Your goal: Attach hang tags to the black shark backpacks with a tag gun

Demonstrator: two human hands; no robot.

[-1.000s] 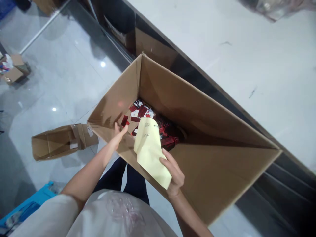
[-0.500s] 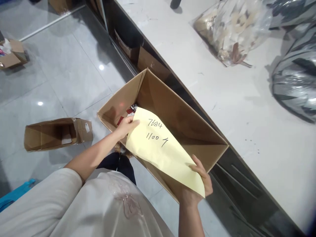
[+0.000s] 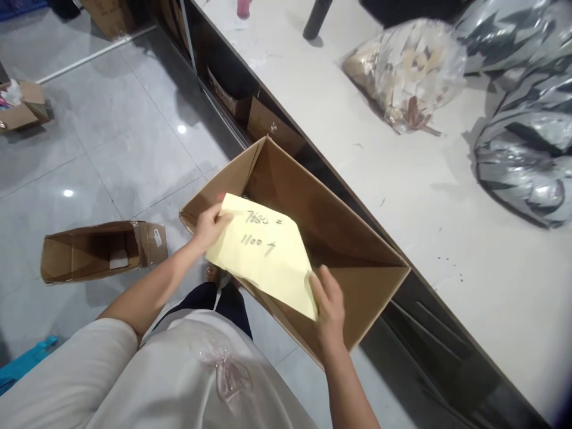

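Note:
A yellow sheet of paper [image 3: 263,268] with handwritten numbers, the lower line reading 1100, is held over a tall open cardboard box [image 3: 375,292]. My left hand [image 3: 210,226] pinches its left edge between thumb and fingers. At the right edge of the sheet is my right hand [image 3: 328,304], thumb side against the paper and fingers slightly blurred. The paper bows a little between both hands. It covers much of the box's inside, so most of what lies at the bottom is hidden.
A white table [image 3: 402,196] runs along the box's right, bearing a clear bag of pale pieces [image 3: 411,71], silvery plastic-wrapped bundles [image 3: 527,155] and a dark cylinder [image 3: 317,21]. Another open carton [image 3: 89,253] stands on the tiled floor at left, near a blue item [image 3: 27,363].
Both hands have moved left with the yellow paper, the right hand most. The paper has shifted left over the box, and the red and white items inside are now mostly covered.

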